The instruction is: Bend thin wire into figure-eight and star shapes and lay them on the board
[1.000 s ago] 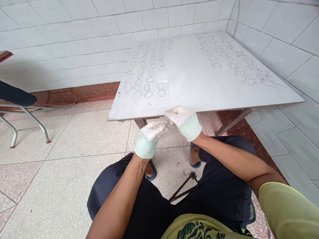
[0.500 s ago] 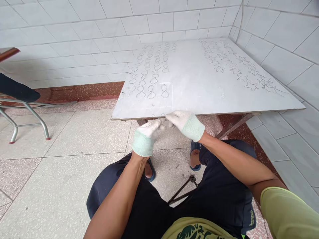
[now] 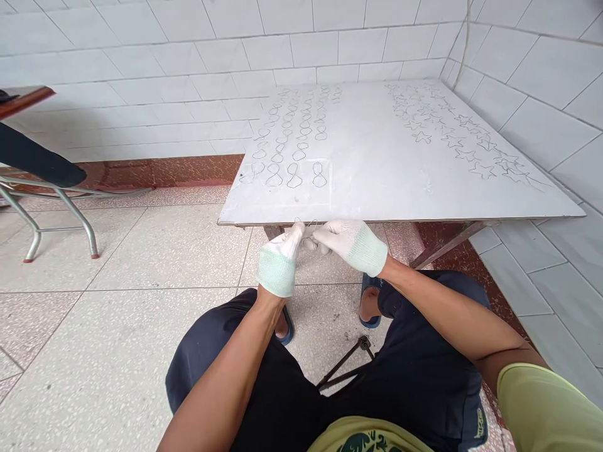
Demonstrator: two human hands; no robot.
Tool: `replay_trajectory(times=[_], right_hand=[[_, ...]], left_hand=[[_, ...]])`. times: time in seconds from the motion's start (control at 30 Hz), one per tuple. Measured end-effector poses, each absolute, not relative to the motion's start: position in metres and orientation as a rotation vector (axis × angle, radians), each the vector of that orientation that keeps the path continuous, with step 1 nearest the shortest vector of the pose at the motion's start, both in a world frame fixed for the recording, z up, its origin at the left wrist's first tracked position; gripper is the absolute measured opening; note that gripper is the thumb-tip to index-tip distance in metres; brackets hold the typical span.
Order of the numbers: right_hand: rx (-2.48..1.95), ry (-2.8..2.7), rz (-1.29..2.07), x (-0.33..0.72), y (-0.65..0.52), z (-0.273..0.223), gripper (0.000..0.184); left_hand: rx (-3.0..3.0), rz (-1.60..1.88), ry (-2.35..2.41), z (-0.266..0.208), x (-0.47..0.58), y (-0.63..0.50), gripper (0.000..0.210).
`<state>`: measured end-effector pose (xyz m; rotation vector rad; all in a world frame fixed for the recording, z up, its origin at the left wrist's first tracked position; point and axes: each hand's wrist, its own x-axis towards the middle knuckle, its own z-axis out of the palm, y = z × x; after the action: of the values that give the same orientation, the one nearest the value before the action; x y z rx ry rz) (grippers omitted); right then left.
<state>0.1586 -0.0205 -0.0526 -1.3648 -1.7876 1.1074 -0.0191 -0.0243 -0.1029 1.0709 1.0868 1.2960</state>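
Note:
Both my hands wear white gloves with pale green cuffs and meet just off the table's front edge. My left hand (image 3: 284,251) pinches a thin bent wire (image 3: 313,223), its thumb pointing up. From the other side my right hand (image 3: 340,237) has its fingers closed on the same wire. A loop and a curve of the wire show above the fingertips; the rest is hidden by the gloves. Beyond the hands, a figure-eight wire shape (image 3: 319,175) lies near the front of the white tabletop (image 3: 372,169), with several more in rows to its left and behind.
Star-shaped wires (image 3: 422,137) lie in rows on the table's right side. Tiled walls (image 3: 330,47) border the table behind and at right. A metal-legged stool (image 3: 78,216) and another person's dark-clothed leg (image 3: 40,154) are at far left. A dark metal stand (image 3: 346,364) shows between my knees.
My left hand has turned, its thumb now more upright, and less of the wire shows above the gloves. The camera view has shifted slightly, moving the table a little right in the picture.

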Motion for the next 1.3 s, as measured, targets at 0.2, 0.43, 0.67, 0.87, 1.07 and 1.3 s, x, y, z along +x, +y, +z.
replay_trajectory(times=[0.2, 0.43, 0.67, 0.87, 1.07, 1.3], right_hand=[[-1.443, -1.707, 1.044, 0.162, -0.016, -0.059, 0.051], [-1.238, -1.619, 1.269, 0.163, -0.019, -0.052, 0.039], [-1.18, -1.554, 1.252, 0.158, -0.031, -0.049, 0.04], [-1.16, -1.524, 1.213, 0.158, -0.031, -0.06, 0.034], [-1.039, -1.471, 1.271, 0.16, -0.027, -0.07, 0.032], [-1.076, -1.467, 1.223, 0.158, -0.038, -0.051, 0.036]], left_hand=[[1.225, 1.27, 1.187, -0.088, -0.022, -0.032, 0.049], [1.397, 1.216, 1.156, -0.077, -0.015, -0.038, 0.062], [1.315, 1.137, 1.235, -0.078, -0.01, -0.037, 0.055], [1.265, 1.137, 1.161, -0.079, -0.005, -0.037, 0.068], [1.225, 1.145, 1.106, -0.081, -0.001, -0.043, 0.07], [1.356, 1.094, 1.073, -0.077, -0.013, -0.036, 0.058]])
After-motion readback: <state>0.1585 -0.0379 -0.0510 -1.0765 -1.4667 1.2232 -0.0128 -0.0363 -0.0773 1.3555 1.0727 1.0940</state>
